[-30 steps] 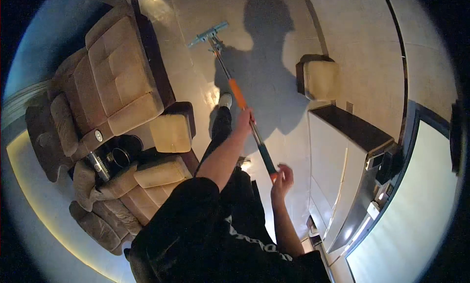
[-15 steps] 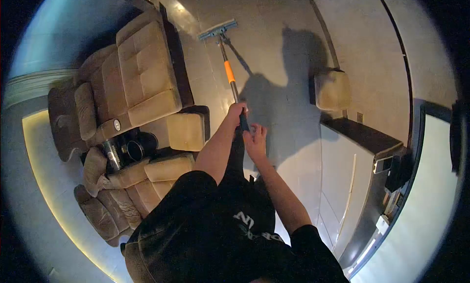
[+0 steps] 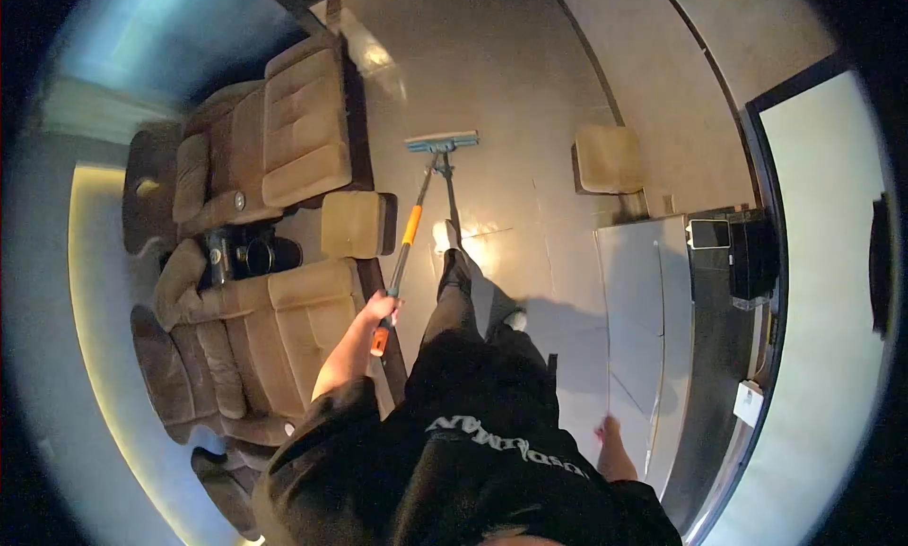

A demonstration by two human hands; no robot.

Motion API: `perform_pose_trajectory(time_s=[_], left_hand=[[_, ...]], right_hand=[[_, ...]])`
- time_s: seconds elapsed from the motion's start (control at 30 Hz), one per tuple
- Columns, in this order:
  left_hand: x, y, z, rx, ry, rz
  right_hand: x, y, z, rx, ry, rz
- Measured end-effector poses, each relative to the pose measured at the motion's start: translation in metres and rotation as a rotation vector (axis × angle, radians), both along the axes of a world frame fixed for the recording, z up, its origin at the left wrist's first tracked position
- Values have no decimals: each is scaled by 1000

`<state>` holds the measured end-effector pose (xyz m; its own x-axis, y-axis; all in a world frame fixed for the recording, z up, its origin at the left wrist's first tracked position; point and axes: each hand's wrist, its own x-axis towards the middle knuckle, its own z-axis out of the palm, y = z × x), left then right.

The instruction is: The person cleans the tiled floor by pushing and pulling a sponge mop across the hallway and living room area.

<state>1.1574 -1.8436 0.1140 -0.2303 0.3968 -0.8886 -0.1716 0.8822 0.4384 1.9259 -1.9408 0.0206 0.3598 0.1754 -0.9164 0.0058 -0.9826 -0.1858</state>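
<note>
My left hand (image 3: 381,307) is wrapped around the lower handle of a mop (image 3: 412,226), close to its orange end. The handle slants up and away, with an orange sleeve partway along it. Its wide blue-grey head (image 3: 443,142) rests on the tiled floor in front of my feet. Away from the mop, my right hand (image 3: 610,429) hangs low at my right side. It is small and blurred, so how its fingers are held is unclear.
Brown recliner sofas (image 3: 307,121) and a square footrest (image 3: 355,225) line the left. To the right are a beige stool (image 3: 608,158), a long low cabinet (image 3: 643,291) with a phone-like device (image 3: 708,233) on top, and a large screen (image 3: 823,196).
My right hand has left the mop handle and dropped to my side. My left hand has shifted left with the mop, and its head appears nearer. The view has turned, with my feet now showing.
</note>
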Motion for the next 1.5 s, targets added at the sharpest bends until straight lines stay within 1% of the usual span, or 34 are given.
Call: perform_pose_trajectory(time_s=[0.03, 0.07, 0.13, 0.2, 0.27, 0.33, 0.4, 0.47, 0.5, 0.53, 0.6, 0.67, 0.7, 0.73, 0.77, 0.8, 0.83, 0.87, 0.9, 0.93, 0.97, 1.0, 1.03, 1.07, 1.1, 1.13, 1.23, 1.3, 1.33, 1.37, 1.4, 1.43, 1.47, 1.5], left_hand=[[15, -28, 18, -14, -24, 20], [28, -50, 34, -21, -46, 39], [52, -93, 45, -67, -69, 27], [85, -133, 47, -94, -211, 181], [126, -170, 44, -104, -222, 311], [161, -199, 63, -135, -107, 157], [191, -249, 47, -200, -2, 194], [212, -269, 23, -51, 196, 80], [211, -238, 58, -229, 147, 67], [217, -251, 19, -153, 261, 124], [228, -275, -54, 3, 496, 205], [198, -253, -68, 12, 288, 114], [179, -197, 9, -159, 136, 297], [155, -157, 59, -251, 8, 277], [148, -159, 13, -176, 54, 251], [134, -141, -1, -209, 54, 183], [118, -105, 16, -295, 89, 129], [102, -83, -9, -227, 112, 95], [91, -68, -36, -166, 125, 55], [74, -32, -28, -139, 195, 43], [53, 9, -11, -47, 236, 25], [27, 36, -4, 42, -31, 153], [9, 76, 4, 157, -34, 187], [-11, 117, -49, 23, 214, -45], [-32, 163, 9, 138, 23, 118], [-50, 204, 13, 115, 25, 169], [-87, 286, 1, 120, 27, 27], [-112, 331, -41, 180, 58, -65], [-116, 344, -41, 171, 210, -321], [-129, 357, -133, 156, 396, -455], [-116, 356, -109, 118, 345, -249], [-101, 340, -67, 68, 279, -41], [-91, 322, -12, 66, 169, -64], [-86, 302, -10, 70, 189, -8]], right_hand=[[23, -28, 18, -19, -2, -173], [40, -50, 39, -103, -60, -228], [30, -57, 56, -135, -1, -190], [-3, -51, 49, -120, 92, -94], [-59, -15, 50, -59, 206, 45], [-125, 37, 52, 46, 311, 214], [-195, 100, 68, 183, 366, 406], [-253, 165, 87, 331, 462, 537], [-269, 193, 85, 407, 649, 592], [-279, 209, 90, 479, 834, 647], [-287, 232, 127, 328, 635, 597], [-282, 255, 127, 377, 555, 510], [-245, 252, 102, 482, 566, 446], [-213, 252, 82, 487, 531, 422], [-180, 245, 65, 419, 496, 404], [-143, 233, 45, 327, 477, 366], [-110, 221, 29, 227, 467, 316], [-84, 208, 17, 132, 464, 248], [-106, 203, 59, 84, 378, 314], [-138, 193, 113, 34, 293, 374], [-165, 193, 142, 15, 225, 271], [-185, 184, 169, -8, 148, 165], [-196, 190, 180, -22, 74, 70], [-199, 199, 182, 60, 284, -222], [-190, 207, 179, 152, 490, -523], [-180, 215, 174, 254, 696, -825], [-129, 231, 105, 269, 674, -774], [-188, 248, 117, 292, 420, 97], [-238, 261, 132, 322, 255, 515], [-277, 268, 145, 357, 413, 528], [-306, 269, 159, 374, 565, 550], [-334, 267, 174, 413, 544, 460], [-358, 265, 189, 437, 524, 366], [-362, 257, 187, 447, 504, 303]])
